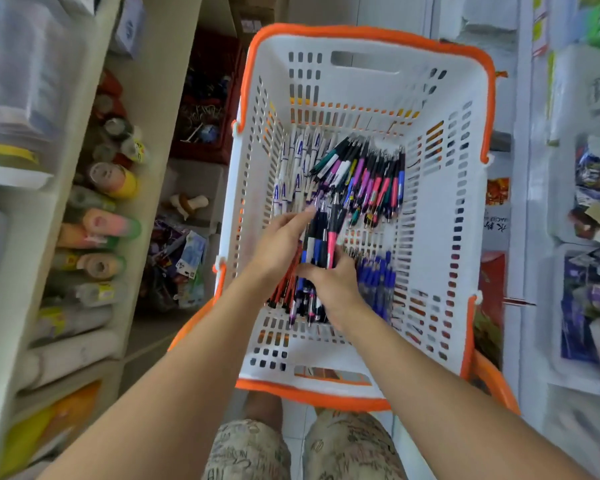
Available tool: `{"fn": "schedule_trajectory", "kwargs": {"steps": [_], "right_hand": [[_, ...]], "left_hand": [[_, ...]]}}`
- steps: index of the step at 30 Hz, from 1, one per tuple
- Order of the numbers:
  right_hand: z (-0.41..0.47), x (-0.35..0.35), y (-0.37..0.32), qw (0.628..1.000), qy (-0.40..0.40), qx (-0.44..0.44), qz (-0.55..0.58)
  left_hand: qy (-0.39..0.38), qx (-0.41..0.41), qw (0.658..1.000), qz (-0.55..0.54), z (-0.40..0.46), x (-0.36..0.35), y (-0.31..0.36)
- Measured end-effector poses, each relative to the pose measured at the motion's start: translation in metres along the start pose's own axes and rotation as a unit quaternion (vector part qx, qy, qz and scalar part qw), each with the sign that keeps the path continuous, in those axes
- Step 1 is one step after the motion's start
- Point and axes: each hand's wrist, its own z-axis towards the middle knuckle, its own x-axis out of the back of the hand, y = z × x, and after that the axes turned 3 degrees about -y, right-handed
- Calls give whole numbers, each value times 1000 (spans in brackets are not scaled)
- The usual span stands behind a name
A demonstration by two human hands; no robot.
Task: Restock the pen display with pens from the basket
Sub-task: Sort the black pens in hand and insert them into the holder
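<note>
A white basket with an orange rim sits in front of me, low between two shelf units. Inside lie several groups of pens: white pens at the back left, a pile of black pens with coloured grips in the middle, blue pens at the front right. My right hand is closed around a bundle of dark pens with one pink-gripped pen, their tips pointing away from me. My left hand presses against the left side of the same bundle, fingers around it. No pen display can be made out.
A cream shelf unit on the left holds rolls of tape and small packets. White shelving on the right carries packaged goods. Red crates stand behind the basket on the left. My knees are below the basket's near edge.
</note>
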Motion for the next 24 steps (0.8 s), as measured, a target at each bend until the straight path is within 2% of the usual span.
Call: {"fn": "schedule_trajectory", "kwargs": {"steps": [3,7,13,17,21,24], "right_hand": [[-9,-6,22,999,-29,-32,-10],[-13,-9,31,999,-19,-35,-31],[-18,2,57,985,-139,-44,-97],[-20,2,62,975,-146,-73,-152],[-22,2,71,962,-162,-87,-202],[-22,8,66,962,-197,-109,-156]], "left_hand": [[-23,62,998,14,-13,-1,-24],[-15,74,997,-2,-15,-7,-61],[36,134,987,-82,-23,-14,-91],[37,158,981,-108,-24,-12,-95],[31,153,981,-114,-27,-11,-91],[25,124,987,-96,-28,-12,-87]]}}
